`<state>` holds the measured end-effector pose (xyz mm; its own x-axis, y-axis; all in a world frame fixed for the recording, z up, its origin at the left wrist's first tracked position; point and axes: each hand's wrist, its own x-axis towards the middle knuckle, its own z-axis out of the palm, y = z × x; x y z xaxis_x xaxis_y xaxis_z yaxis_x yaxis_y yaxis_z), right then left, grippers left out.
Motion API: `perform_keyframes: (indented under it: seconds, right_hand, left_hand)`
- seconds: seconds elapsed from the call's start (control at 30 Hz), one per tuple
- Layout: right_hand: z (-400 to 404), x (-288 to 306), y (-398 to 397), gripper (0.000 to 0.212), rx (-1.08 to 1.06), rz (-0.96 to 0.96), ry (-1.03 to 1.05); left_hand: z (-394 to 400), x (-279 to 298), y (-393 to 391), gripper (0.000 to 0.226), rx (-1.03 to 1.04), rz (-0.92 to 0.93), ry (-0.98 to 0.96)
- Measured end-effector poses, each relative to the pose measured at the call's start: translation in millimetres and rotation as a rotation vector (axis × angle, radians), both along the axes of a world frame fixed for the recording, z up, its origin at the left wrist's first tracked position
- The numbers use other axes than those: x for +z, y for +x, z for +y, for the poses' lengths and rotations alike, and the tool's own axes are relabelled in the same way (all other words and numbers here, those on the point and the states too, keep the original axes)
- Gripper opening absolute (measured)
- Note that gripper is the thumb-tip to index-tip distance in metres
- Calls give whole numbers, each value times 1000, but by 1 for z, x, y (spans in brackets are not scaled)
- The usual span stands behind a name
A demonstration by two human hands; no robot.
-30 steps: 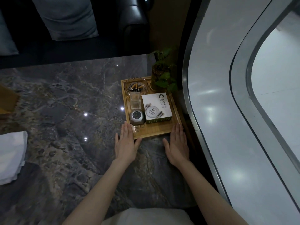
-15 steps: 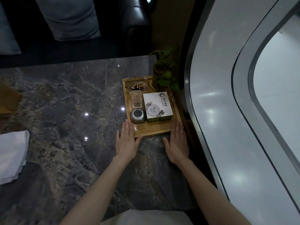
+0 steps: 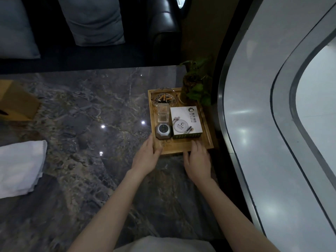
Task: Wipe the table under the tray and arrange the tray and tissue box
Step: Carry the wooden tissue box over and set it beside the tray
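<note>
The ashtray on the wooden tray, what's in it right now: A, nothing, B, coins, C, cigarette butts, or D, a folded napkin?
C: the glass ashtray at the far end of the wooden tray holds several cigarette butts with orange filters.

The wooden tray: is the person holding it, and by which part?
Yes. The left hand grips the tray at its near left corner, and the right hand rests on its near edge.

Dim scene, pinpoint glare on the marble table [image 3: 76,110], soft focus (wide-angle bending at edges)
</note>
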<state>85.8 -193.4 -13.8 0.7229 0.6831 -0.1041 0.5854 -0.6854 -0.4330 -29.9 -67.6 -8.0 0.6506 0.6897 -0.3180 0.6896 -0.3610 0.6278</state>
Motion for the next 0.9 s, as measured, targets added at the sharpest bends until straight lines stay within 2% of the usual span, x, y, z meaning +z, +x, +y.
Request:
perform_keyframes:
  seconds: [0.1, 0.2, 0.37, 0.67, 0.77, 0.9]
  right_hand:
    - [20, 14, -19, 31, 134, -9, 79]
    - [48, 26, -40, 21, 269, 117, 133]
    - [113, 47, -91, 28, 502, 208, 27]
    - [239, 81, -164, 38, 668, 178, 27]
    - [284, 95, -190, 45, 657, 188, 65]
    - [340, 106, -219, 60, 581, 208, 164]
  left_hand:
    - [16, 15, -12, 48, 71, 15, 43]
    - [35, 30, -34, 33, 96, 23, 185]
    - [82, 48, -96, 32, 172, 112, 379]
    - [180, 85, -217, 33, 365, 105, 394]
    - [219, 87, -257, 41, 395, 90, 353]
    - [274, 88, -299, 66, 409, 49, 313]
